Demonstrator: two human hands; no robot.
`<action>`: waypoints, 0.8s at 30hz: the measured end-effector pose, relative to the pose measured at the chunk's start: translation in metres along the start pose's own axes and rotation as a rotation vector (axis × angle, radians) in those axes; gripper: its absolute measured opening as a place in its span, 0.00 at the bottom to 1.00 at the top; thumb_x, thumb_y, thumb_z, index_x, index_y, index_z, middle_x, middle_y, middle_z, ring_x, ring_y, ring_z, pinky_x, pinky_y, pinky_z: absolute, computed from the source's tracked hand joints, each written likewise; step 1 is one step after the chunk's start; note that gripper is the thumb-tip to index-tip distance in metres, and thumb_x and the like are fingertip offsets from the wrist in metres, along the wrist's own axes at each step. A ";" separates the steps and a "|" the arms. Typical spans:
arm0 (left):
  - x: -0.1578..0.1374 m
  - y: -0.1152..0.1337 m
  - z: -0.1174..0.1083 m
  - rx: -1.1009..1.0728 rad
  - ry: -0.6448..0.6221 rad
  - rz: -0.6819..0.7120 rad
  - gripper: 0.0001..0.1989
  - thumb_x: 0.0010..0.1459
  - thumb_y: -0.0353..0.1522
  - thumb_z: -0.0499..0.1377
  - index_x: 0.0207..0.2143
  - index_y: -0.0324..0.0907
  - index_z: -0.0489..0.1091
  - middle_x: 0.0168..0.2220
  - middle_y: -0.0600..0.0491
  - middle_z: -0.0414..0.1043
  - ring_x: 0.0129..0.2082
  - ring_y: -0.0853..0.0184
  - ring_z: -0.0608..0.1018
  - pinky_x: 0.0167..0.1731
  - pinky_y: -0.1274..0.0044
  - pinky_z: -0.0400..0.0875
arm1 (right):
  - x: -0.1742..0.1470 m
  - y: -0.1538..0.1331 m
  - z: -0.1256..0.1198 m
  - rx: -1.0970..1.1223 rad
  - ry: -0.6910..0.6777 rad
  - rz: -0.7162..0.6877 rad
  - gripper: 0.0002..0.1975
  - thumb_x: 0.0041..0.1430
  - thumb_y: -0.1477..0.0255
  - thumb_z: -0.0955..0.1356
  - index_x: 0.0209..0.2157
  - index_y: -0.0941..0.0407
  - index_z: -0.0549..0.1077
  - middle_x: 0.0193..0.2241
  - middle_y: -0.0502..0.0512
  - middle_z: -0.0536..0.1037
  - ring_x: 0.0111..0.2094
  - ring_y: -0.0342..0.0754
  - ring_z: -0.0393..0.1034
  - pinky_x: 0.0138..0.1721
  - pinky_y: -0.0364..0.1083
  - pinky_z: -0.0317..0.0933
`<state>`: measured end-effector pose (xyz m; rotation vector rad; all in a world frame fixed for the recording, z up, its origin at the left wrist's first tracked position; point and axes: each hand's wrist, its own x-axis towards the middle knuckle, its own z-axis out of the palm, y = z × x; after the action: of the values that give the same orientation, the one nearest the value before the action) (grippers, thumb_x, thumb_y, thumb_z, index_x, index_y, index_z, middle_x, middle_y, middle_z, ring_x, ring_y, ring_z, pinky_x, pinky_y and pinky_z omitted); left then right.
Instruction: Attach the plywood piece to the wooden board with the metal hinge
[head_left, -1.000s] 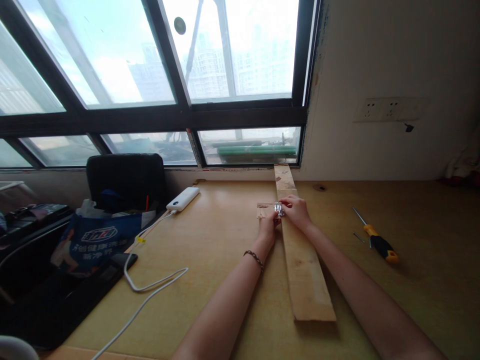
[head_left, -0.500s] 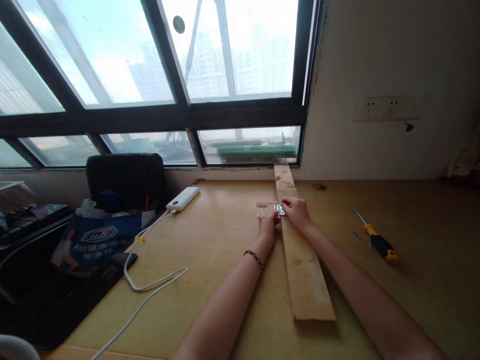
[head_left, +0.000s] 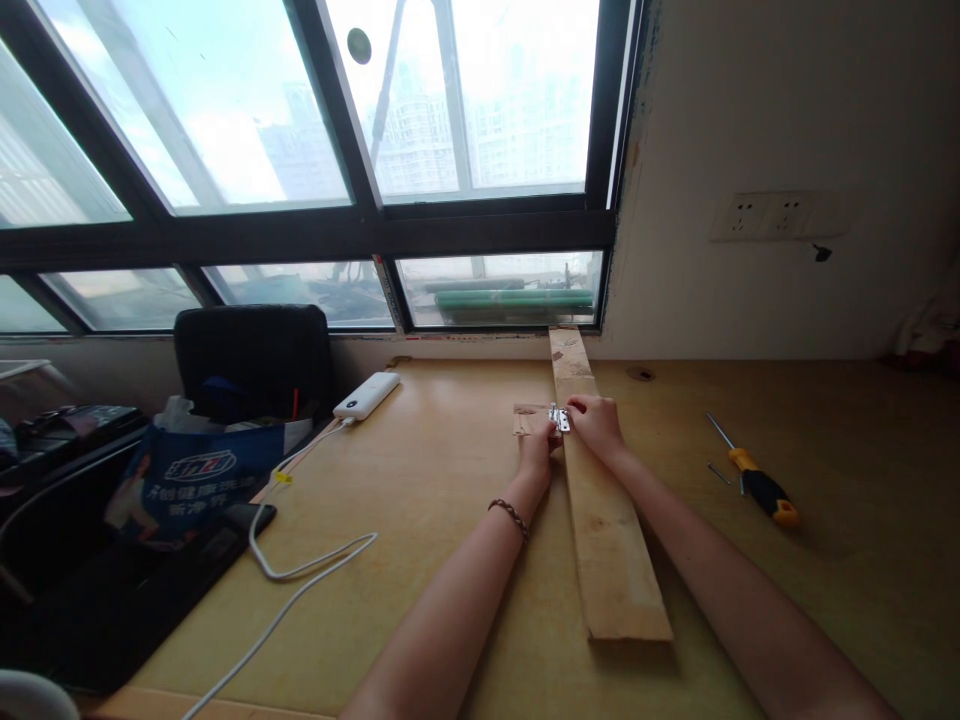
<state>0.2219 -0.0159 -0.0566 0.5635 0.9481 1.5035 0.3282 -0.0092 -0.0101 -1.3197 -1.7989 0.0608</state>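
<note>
Hinge (head_left: 560, 419) held over the left edge of the plank (head_left: 616, 560)

The silver hinge lies open at the plank's left edge, beyond its middle, with one leaf over the plank and the other toward a wood block (head_left: 524, 410) just left of it. The left hand (head_left: 534, 445) comes in from the plank's left, thumb and fingers closed on the hinge beside the block. The right hand (head_left: 598, 425) rests over the plank, fingers curled, tips at the hinge's right end; whether they pinch it, I cannot tell.

Right of the plank, well apart, a screwdriver (head_left: 757, 482) with a yellow and black handle points away from the person. Two thin metal fasteners lie near it, too small to identify; one (head_left: 718, 473) is nearer the plank.

The table (head_left: 450, 540) bears the plank, whose far end reaches the window (head_left: 480, 225). Left of the plank, near the table's edge, is a white power bank (head_left: 366, 397) with a white cable (head_left: 315, 573). Farther left are a blue bag (head_left: 199, 485) and a black chair (head_left: 251, 350). Sockets (head_left: 766, 216) are on the wall, right of the plank's far end.
</note>
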 end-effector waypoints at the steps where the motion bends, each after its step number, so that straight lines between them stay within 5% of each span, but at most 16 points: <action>1: -0.001 0.000 0.000 0.000 -0.021 -0.001 0.12 0.37 0.29 0.60 0.30 0.36 0.70 0.28 0.50 0.70 0.25 0.73 0.70 0.24 0.80 0.65 | -0.001 -0.001 0.000 -0.025 -0.002 -0.012 0.11 0.50 0.75 0.61 0.23 0.56 0.74 0.22 0.53 0.76 0.24 0.45 0.68 0.27 0.41 0.54; 16: -0.005 0.002 0.001 0.017 -0.050 0.028 0.14 0.37 0.30 0.62 0.31 0.37 0.71 0.33 0.48 0.72 0.28 0.71 0.72 0.25 0.81 0.65 | -0.002 -0.008 -0.003 0.026 -0.055 -0.069 0.09 0.53 0.74 0.62 0.26 0.54 0.75 0.27 0.53 0.78 0.28 0.45 0.71 0.30 0.41 0.57; 24: 0.007 0.005 -0.001 -0.075 0.213 0.055 0.09 0.35 0.27 0.59 0.25 0.37 0.66 0.22 0.57 0.65 0.18 0.77 0.65 0.18 0.82 0.60 | 0.008 0.021 0.007 0.575 0.292 0.441 0.12 0.45 0.65 0.66 0.28 0.60 0.74 0.23 0.57 0.76 0.24 0.47 0.71 0.25 0.43 0.65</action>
<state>0.2169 -0.0097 -0.0548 0.3830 1.0411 1.6647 0.3388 0.0097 -0.0201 -1.1959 -1.1027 0.5544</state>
